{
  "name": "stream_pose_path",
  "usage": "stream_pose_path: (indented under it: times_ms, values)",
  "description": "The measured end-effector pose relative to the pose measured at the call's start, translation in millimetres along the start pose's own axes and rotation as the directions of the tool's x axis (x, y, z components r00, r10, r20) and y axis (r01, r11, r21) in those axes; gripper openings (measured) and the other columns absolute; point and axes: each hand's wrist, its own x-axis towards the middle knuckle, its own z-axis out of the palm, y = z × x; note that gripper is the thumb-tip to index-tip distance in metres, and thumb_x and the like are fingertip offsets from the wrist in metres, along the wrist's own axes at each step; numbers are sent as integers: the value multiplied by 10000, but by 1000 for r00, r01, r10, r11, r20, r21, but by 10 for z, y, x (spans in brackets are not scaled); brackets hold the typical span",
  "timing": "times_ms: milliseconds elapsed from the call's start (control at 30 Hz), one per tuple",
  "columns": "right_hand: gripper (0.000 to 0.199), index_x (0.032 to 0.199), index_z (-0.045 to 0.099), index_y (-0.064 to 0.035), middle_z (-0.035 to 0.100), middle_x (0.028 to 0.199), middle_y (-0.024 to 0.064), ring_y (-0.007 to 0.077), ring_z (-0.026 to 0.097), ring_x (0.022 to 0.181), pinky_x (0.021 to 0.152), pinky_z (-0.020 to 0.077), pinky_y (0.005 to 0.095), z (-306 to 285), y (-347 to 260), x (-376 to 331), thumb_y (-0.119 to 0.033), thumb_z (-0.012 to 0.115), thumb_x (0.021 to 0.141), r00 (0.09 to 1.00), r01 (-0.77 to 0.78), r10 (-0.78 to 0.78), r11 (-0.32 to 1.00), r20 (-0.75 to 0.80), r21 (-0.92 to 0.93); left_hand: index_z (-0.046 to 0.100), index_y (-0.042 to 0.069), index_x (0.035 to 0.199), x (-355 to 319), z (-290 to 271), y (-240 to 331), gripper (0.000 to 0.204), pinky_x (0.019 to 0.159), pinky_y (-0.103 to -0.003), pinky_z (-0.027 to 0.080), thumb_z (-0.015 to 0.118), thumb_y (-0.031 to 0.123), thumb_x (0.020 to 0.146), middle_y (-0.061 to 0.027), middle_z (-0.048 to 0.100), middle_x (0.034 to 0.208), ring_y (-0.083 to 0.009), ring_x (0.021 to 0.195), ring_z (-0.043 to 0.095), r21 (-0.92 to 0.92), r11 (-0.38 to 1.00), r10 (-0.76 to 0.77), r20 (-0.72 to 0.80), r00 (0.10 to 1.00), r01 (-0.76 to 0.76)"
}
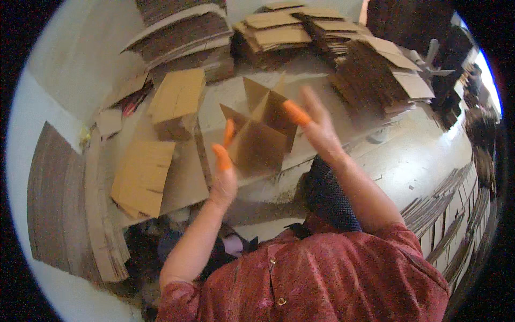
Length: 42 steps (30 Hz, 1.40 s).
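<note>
A cardboard divider (260, 142) of crossed, slotted panels stands spread between my hands on the work table (300, 166). My left hand (224, 180) is at its left side, thumb and a finger stretched out in orange coverings; whether they touch the panel is hard to tell. On the right, my right hand (319, 129) has its fingers extended, and an orange-covered finger lies at the divider's upper right panel. Neither hand wraps around the cardboard. Flat slotted cardboard pieces (142, 174) lie left of my left hand, below a stacked cardboard bundle (179, 99).
Tall cardboard stacks (182, 40) rise at the back left. More piles (279, 32) stand at the back, with another stack (381, 75) at right. A dark mesh chair back (330, 196) is under my right forearm. Standing cardboard sheets (445, 214) line the right.
</note>
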Motion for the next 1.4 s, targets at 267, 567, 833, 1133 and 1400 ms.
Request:
stream_pose_path:
  times_ms: [267,567,833,1133,1400]
  values:
    - [354,1079,533,-37,603,940,50,144,532,893,788,446,275,-143,-328,-238,-168,621,763,739,-509,440,861,511,-6,-9,78,1405,-131,581,-207,758,1070,-340,147,312,537,894,-79,119,1447,-215,1315,165,126,992,-55,270,961,21]
    - [498,1240,432,27,541,1165,81,129,469,1062,916,376,272,-474,-566,-377,85,453,747,983,-87,85,996,160,8,28,26,1397,-174,558,-365,656,1078,-337,95,396,300,929,-116,25,1470,-227,1349,57,390,891,83,362,928,-232]
    - [486,1241,415,-37,405,1289,228,395,388,1184,971,333,454,-1413,-996,633,40,377,763,813,236,-572,160,105,-958,356,16,1307,-154,-505,-188,552,1018,-369,283,592,117,818,-170,358,1351,-307,1244,343,832,512,158,152,976,-212]
    - [414,1200,450,-51,442,1260,180,371,397,1178,949,321,520,-1814,-209,903,-292,502,868,972,-89,-233,-229,-34,-969,369,29,1295,590,-1494,107,617,1028,-442,242,644,110,749,-182,279,1380,-372,1253,275,985,-153,331,130,935,-83]
    - [290,1105,545,-95,605,824,106,196,549,707,647,447,307,-581,491,1558,-268,520,874,997,52,-25,924,77,-378,335,76,1328,847,-1641,215,695,1031,-473,220,670,129,721,-117,217,1421,-351,1281,226,974,-225,229,60,972,-7]
